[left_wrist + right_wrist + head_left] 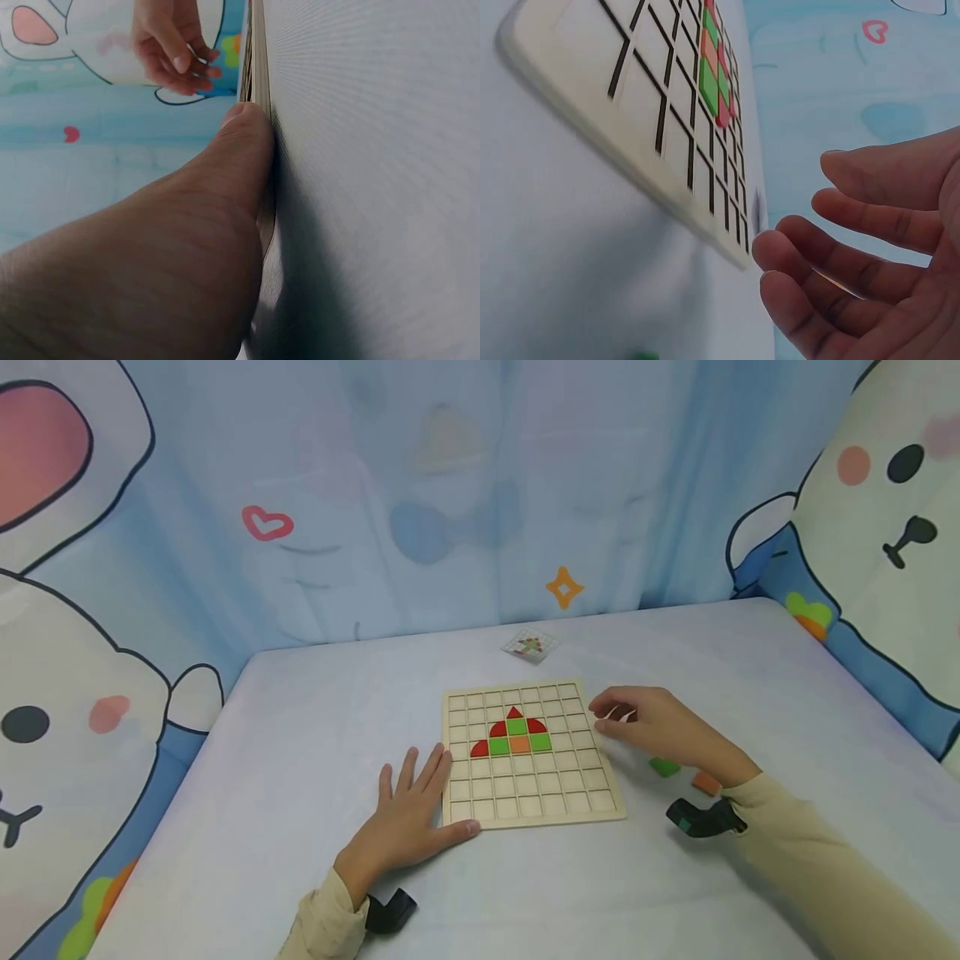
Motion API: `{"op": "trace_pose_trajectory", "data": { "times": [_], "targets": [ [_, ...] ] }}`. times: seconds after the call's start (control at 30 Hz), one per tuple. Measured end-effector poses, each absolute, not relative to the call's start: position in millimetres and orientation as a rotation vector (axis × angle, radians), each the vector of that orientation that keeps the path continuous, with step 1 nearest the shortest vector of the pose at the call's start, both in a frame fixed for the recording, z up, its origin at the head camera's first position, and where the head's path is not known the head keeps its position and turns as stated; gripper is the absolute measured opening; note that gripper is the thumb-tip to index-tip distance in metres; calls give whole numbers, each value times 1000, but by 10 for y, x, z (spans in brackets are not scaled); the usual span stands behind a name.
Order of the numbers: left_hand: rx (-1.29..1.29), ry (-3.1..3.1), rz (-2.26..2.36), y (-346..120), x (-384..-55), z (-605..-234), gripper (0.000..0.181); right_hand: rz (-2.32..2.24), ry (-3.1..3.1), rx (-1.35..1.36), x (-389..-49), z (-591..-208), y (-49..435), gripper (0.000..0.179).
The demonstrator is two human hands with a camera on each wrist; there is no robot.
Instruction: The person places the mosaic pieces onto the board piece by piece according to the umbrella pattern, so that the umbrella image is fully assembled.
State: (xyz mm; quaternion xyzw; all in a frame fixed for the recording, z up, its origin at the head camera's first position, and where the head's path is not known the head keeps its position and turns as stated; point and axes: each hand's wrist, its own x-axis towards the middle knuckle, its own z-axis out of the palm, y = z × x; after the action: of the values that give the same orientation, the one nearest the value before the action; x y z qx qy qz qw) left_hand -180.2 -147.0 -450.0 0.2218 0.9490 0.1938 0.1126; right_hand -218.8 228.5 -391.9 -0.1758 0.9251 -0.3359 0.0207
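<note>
A wooden grid board (536,810) lies on the table with red, green and orange tiles set in its middle. A red triangle (513,712) tops the group, above a green square (516,727); an orange square (519,744) sits in the bottom row. My left hand (405,822) rests at the board's left side, fingers spread and straight, thumb at the lower left corner. The left wrist view shows that thumb (240,142) against the board's edge. My right hand (660,727) hovers by the right edge, fingers loosely bent, nothing visible between them in the right wrist view.
A loose green tile (664,767) and an orange tile (706,782) lie on the table below the right hand and forearm. Behind the board is a small card (530,645) with a coloured pattern. A printed blue curtain (450,485) hangs behind the table.
</note>
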Motion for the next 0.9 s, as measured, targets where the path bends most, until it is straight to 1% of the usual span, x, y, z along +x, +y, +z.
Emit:
{"op": "trace_pose_trajectory", "data": {
  "times": [0.37, 0.63, 0.8, 0.9],
  "targets": [
    [659, 2786, 568, -1465, -1803, -4481, 109, -838, 2954, -461, -2038, -3942, 2804, 31],
    [669, 2783, 569, -1462, -1801, -4479, 108, -687, 2819, -464, -1923, -3971, 3245, 30],
    [678, 2782, 581, -1469, -1794, -4471, 108, -659, 2754, -425, -1874, -3999, 3384, 33],
    [685, 2779, 589, -1475, -1787, -4463, 108, -667, 2750, -395, -1868, -4022, 3408, 29]
  ]
}}
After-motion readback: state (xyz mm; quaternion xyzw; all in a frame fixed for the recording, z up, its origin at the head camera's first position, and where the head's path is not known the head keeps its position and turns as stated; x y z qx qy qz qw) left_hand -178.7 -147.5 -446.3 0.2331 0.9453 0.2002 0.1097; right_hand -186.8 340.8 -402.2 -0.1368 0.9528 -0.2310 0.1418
